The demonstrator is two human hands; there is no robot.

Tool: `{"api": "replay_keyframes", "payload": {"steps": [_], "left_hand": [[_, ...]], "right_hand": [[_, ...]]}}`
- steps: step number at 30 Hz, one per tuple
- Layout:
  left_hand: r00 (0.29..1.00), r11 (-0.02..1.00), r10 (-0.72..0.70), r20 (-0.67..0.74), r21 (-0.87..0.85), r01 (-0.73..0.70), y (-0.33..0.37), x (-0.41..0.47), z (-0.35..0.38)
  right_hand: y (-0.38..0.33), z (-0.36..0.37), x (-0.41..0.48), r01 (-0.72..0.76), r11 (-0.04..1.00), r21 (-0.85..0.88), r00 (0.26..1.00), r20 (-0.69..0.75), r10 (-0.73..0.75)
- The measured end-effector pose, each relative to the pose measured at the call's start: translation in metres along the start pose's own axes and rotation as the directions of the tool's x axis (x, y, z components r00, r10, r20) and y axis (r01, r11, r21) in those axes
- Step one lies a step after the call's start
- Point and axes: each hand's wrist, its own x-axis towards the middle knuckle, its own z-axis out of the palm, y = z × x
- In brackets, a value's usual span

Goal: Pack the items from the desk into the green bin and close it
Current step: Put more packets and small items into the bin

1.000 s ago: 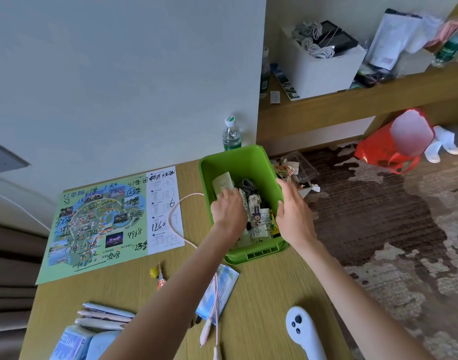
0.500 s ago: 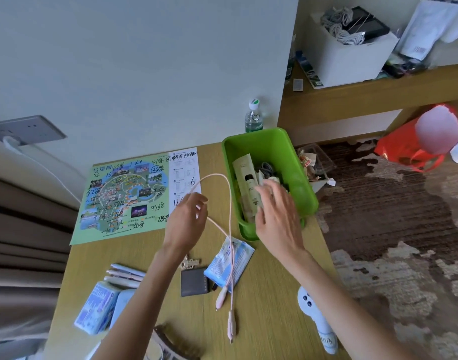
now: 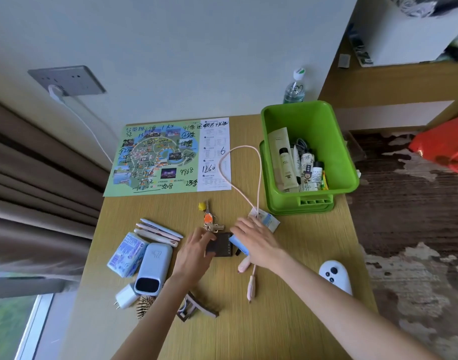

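— What lies nearest on the desk (image 3: 287, 320)?
— A brown hair clip (image 3: 196, 306), a hairbrush (image 3: 145, 306) and a white plug (image 3: 125, 297) at the near edge, then a pale blue power bank (image 3: 153, 268) beside a pack of tissues (image 3: 126, 254). A white controller (image 3: 335, 276) sits off to the right.
— And the hands?
— The left hand (image 3: 194, 253) curls thumb and fingers round the left edge of a dark wallet (image 3: 222, 244). The right hand (image 3: 256, 242) lies palm down, fingers nearly straight, resting on a blue object (image 3: 238, 245) just right of the wallet; it grips nothing I can see. The wallet carries pale lettering, too small to read.
— Beyond them?
— Keys (image 3: 209, 222) at the wallet's far edge, pens (image 3: 157, 232) to the left, and a pink cable (image 3: 259, 178) that loops from beneath the right hand up over a map (image 3: 165, 157). Handwritten on the map: "1260", "4968" and a "6".
— The green bin (image 3: 313, 118)?
— At the desk's far right corner, open, standing on what looks like its lid (image 3: 295, 207), with tubes and small bottles inside; their labels are unreadable. Behind it stands a water bottle (image 3: 294, 89) with a heart drawn on it
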Motion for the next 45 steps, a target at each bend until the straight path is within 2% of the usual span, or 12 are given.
{"api": "replay_keyframes", "payload": {"steps": [3,10,16,20,22,24,28,30,33,36,38,45], "left_hand": [[1.0,0.997,0.024,-0.011,0.069,-0.023,0.002,0.001,0.005],[0.991,0.973,0.121,0.064,0.191,-0.131,0.007,0.014,0.011],[0.993,0.978,0.102,0.056,0.176,-0.111,0.009,0.017,0.007],[0.998,0.987,-0.016,0.066,-0.161,0.026,0.006,0.021,-0.007],[0.985,0.881,-0.088,0.146,-0.45,0.145,0.003,0.025,-0.018],[0.962,0.656,-0.142,0.233,-0.706,0.268,0.0,0.028,-0.031],[0.938,0.168,-0.195,0.288,-0.932,0.321,-0.011,0.022,-0.048],[0.933,0.078,-0.211,0.29,-0.947,0.312,-0.018,0.02,-0.054],[0.912,0.146,-0.286,0.293,-0.928,0.344,-0.026,0.02,-0.057],[0.878,0.358,-0.427,0.217,-0.851,0.384,-0.028,0.025,-0.049],[0.877,0.524,-0.458,0.142,-0.755,0.395,-0.028,0.03,-0.039],[0.913,0.876,-0.407,-0.036,-0.299,0.379,-0.02,0.045,-0.022]], "right_hand": [[0.002,-0.005,0.008,0.01,0.989,-0.149,1.0,0.017,-0.008],[0.016,-0.023,0.012,-0.011,0.993,-0.116,0.999,0.037,0.015],[0.033,-0.04,0.011,-0.129,0.94,0.316,0.992,0.025,0.128],[0.041,-0.049,0.012,-0.229,0.665,0.711,0.957,0.041,0.286],[0.041,-0.054,0.013,-0.224,0.397,0.89,0.936,0.083,0.342],[0.041,-0.061,0.014,-0.179,0.189,0.965,0.916,0.093,0.391],[0.037,-0.068,0.016,-0.14,0.064,0.988,0.881,0.094,0.465],[0.033,-0.06,0.018,-0.153,0.121,0.981,0.882,0.081,0.464],[0.028,-0.043,0.021,-0.235,0.337,0.912,0.877,0.05,0.477],[0.026,-0.026,0.021,-0.296,0.714,0.635,0.914,-0.03,0.405],[0.023,-0.02,0.02,-0.281,0.882,0.377,0.948,-0.031,0.316],[0.011,-0.005,0.018,-0.161,0.984,0.075,0.985,0.075,0.156]]}}
